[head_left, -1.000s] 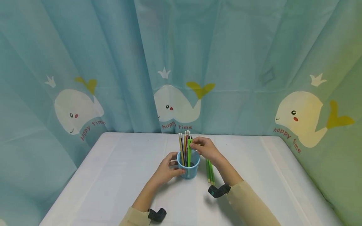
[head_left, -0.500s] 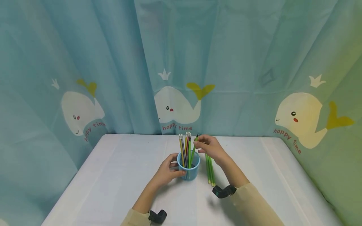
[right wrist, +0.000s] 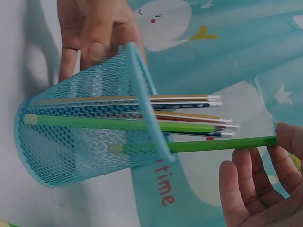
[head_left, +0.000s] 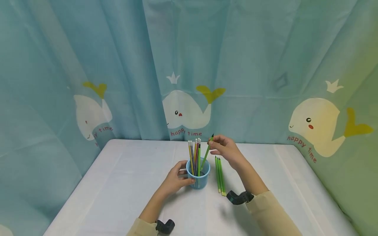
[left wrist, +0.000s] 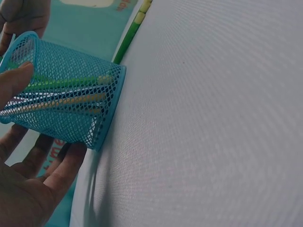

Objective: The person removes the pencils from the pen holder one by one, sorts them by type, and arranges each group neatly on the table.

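Observation:
A light-blue mesh pencil cup (head_left: 201, 183) stands upright on the white table. My left hand (head_left: 173, 180) holds it from the left, thumb on the near side and fingers behind. Several pencils with white erasers (right wrist: 189, 100) stand in the cup, beside one green pencil (right wrist: 189, 126). Between thumb and fingertips, my right hand (head_left: 226, 150) pinches another green pencil (right wrist: 203, 144) near its dark tip. This pencil slants up to the right, its pale-ended bottom inside the cup but off the cup's floor. Right of the cup lie a few green pencils (head_left: 220, 177), dark tips pointing away.
The white table (head_left: 118, 183) runs back to a blue-green curtain (head_left: 251, 65) printed with whales. Its right side hangs along the table's right edge. Both wrists wear black camera mounts (head_left: 240, 197).
My right hand has moved up and to the right, drawing the green pencil away from the others and partly out of the cup. The left hand stays on the cup.

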Action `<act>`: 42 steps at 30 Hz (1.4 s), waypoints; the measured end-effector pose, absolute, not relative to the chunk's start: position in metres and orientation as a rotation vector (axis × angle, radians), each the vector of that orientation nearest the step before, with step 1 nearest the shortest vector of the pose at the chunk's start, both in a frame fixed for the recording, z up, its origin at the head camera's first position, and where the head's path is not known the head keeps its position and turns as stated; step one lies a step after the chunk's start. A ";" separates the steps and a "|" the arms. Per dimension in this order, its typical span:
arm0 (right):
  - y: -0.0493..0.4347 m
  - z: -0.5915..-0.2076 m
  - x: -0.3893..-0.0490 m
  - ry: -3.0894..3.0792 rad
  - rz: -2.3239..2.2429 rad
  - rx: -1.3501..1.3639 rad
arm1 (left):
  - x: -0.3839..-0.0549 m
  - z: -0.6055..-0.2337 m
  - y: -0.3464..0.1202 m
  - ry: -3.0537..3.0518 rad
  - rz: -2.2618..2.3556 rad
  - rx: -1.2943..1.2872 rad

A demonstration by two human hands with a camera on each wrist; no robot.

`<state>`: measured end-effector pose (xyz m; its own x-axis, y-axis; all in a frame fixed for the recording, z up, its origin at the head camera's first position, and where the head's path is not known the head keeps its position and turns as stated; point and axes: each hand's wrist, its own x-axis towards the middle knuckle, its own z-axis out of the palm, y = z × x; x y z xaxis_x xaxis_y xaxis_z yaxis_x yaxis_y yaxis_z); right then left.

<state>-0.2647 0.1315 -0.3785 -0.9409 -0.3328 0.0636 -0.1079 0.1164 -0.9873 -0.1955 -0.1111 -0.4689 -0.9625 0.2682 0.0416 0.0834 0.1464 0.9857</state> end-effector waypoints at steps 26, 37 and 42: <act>0.157 -0.371 -0.254 1.730 -2.322 -0.241 | -0.190 -0.473 -0.108 2.267 1.930 0.352; 0.166 -0.386 -0.252 1.694 -2.314 -0.189 | -0.190 -0.473 -0.107 2.268 1.925 0.350; 0.173 -0.390 -0.250 1.755 -2.280 -0.195 | -0.189 -0.471 -0.107 2.268 1.937 0.349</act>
